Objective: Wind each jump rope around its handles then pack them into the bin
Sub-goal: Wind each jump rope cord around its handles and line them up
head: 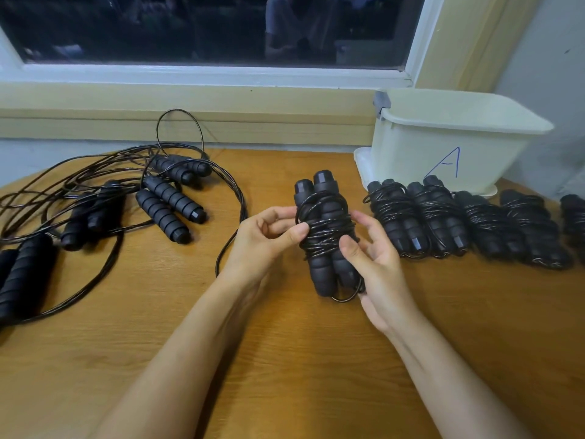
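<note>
Above the wooden bench, a person held a wound jump rope, its 2 handles side by side. The left hand pinched the coils; the right hand gripped the lower handles, fingers curled round them. If either grip slackened, the springy cord could unwind. The cream bin behind bore a handwritten blue "A".

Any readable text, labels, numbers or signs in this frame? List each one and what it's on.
"A": hand-drawn in blue marker on the front wall of the cream bin.
Nothing else: no print shows on the held jump rope or the loose handles.
</note>
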Tool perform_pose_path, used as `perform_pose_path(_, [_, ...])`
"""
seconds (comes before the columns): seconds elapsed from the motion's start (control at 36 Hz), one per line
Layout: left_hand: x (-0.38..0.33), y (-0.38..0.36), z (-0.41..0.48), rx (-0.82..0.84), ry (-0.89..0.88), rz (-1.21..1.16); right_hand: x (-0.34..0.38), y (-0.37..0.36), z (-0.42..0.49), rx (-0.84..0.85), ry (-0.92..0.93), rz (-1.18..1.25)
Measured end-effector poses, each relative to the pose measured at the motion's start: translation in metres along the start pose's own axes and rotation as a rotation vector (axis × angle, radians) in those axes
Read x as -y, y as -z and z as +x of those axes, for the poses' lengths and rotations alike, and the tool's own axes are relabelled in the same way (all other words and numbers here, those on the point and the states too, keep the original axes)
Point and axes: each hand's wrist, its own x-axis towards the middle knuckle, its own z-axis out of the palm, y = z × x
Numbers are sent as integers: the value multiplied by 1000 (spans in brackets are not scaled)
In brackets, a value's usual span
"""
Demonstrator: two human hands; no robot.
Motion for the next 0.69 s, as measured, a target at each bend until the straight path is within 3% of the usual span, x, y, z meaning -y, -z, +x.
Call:
perform_pose_path(0.36, [-1, -12, -5, -188, -22, -43, -18, -2, -1, -192, 457, -676])
perform_pose_path(0.53, [1, -17, -8, -210, -41, -15, -25, -12, -4, -146, 475, -1263])
perform_pose_path(0.69, [2, -21, -10, -137, -78, 49, -23, -10, -3, -260, 493, -1426])
